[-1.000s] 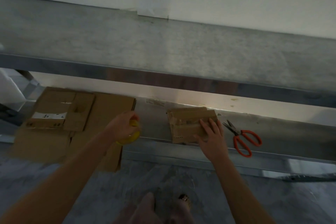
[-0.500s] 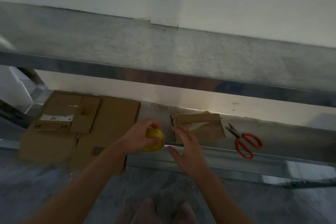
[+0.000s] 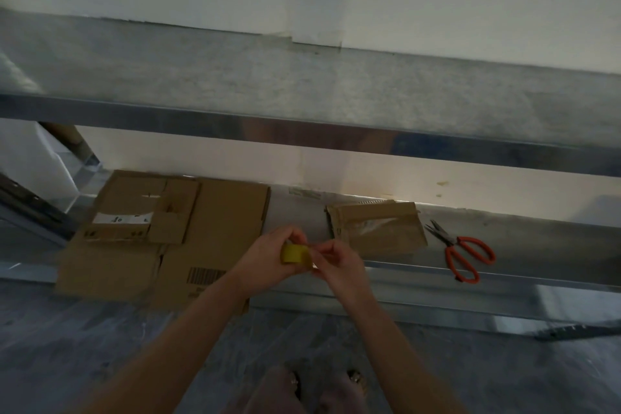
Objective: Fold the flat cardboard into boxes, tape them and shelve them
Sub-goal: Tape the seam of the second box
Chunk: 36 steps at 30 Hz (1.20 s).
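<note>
Tape roll [image 3: 295, 254], light and probably sticky: left hand [image 3: 265, 265] grips its rim, right hand [image 3: 339, 265] pinches at its edge.

Between flat cardboard [image 3: 228, 212] and small box [image 3: 379, 228] lies a shelf gap [image 3: 297, 215]; scissors [image 3: 467, 255] beyond.
</note>
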{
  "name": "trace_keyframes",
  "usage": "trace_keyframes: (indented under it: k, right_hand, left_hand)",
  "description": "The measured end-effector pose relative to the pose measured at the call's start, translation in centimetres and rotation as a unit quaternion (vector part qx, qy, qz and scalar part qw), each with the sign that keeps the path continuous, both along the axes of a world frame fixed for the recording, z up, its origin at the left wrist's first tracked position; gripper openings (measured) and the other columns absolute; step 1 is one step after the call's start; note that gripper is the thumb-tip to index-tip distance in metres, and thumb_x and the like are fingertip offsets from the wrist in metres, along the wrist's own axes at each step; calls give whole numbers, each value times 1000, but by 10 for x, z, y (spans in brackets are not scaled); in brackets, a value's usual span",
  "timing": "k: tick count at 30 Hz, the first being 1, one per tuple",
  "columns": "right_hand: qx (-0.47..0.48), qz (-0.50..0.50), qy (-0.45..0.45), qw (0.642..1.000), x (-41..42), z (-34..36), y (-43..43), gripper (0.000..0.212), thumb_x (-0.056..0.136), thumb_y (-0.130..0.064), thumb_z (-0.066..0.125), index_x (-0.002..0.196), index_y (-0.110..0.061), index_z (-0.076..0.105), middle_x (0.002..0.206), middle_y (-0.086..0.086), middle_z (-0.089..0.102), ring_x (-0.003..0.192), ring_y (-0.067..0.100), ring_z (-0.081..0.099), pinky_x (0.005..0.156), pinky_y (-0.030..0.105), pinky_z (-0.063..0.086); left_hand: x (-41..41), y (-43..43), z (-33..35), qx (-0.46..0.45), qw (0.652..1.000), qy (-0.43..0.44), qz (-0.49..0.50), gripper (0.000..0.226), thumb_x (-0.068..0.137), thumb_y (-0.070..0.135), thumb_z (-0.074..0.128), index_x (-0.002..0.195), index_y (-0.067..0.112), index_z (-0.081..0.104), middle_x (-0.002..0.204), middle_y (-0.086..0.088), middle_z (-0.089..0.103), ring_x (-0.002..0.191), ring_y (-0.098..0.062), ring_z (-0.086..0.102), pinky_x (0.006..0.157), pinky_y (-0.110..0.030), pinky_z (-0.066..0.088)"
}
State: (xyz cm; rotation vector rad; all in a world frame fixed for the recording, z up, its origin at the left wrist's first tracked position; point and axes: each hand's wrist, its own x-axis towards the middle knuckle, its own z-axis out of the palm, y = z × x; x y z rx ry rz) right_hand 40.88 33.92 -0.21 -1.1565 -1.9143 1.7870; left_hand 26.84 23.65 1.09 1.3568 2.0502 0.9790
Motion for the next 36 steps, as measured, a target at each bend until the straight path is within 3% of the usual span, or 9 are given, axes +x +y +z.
trace_keyframes:
  k: [3,6,15,19,22,26,30,33,36]
  right_hand:
    - [26,7,-11,1000,-4,3,-2,9,90,-23,70,82,-24,65,88,-1,71,84,14,69,80,36,59]
    - [155,30,-51,986,-10,6,-2,9,93,-29,66,87,-24,61,86,-12,64,79,2,61,70,9,46]
    - [225,47,-62,971,-23,3,0,10,96,-18,60,91,-23,53,84,-17,54,76,-3,53,66,5,40]
    - [179,23,-84,980,-22,-10,8,5,97,-17,59,93,-18,55,85,-9,58,80,9,57,70,18,46]
    - [171,20,-104,980,-23,-16,17,5,97,-18,57,94,-18,54,93,0,61,86,16,59,74,29,48]
    - [197,42,-119,972,-26,-24,19,5,97,-18,58,94,-14,56,92,-1,60,86,17,59,76,34,49]
    - [167,20,-78,983,-31,-30,13,7,97,-15,58,91,-15,54,86,0,63,81,20,63,74,39,54]
    - [140,2,-58,988,-33,-40,2,17,96,-13,57,84,-22,50,81,-6,60,76,15,64,70,35,58]
    - [49,-69,-68,994,-35,-58,-7,21,97,-12,57,81,-23,49,83,-4,59,74,12,64,69,34,60]
  left_hand:
    - [-3,-1,-2,-9,1000,2,7,36,75,35,81,101,26,58,96,14,59,88,5,53,69,-6,39]
    - [-3,3,-4,-2,999,27,29,33,78,36,78,100,24,57,96,12,58,86,5,53,67,-6,38]
    - [-17,13,-12,-28,989,137,54,25,81,37,73,96,24,57,85,13,64,73,-8,59,67,-31,41]
    - [-25,4,-18,-70,992,-97,-30,35,83,31,74,111,40,56,106,22,60,98,6,56,81,-13,43]
    - [-28,-2,-28,-94,967,-230,-53,36,93,24,62,124,40,53,115,25,62,108,4,57,87,-14,47]
    - [-38,-1,-34,-81,995,-65,-12,47,86,22,72,130,30,56,115,20,61,97,19,54,82,-1,41]
    - [-52,6,-35,-63,997,11,39,53,77,26,80,126,32,61,103,19,60,92,3,59,79,-1,42]
    - [-69,12,-41,-75,993,52,76,56,76,38,78,128,35,58,103,19,57,93,-1,57,79,-13,44]
    - [-71,19,-53,-71,989,130,12,52,78,35,76,127,30,58,102,9,64,93,-13,60,75,-24,43]
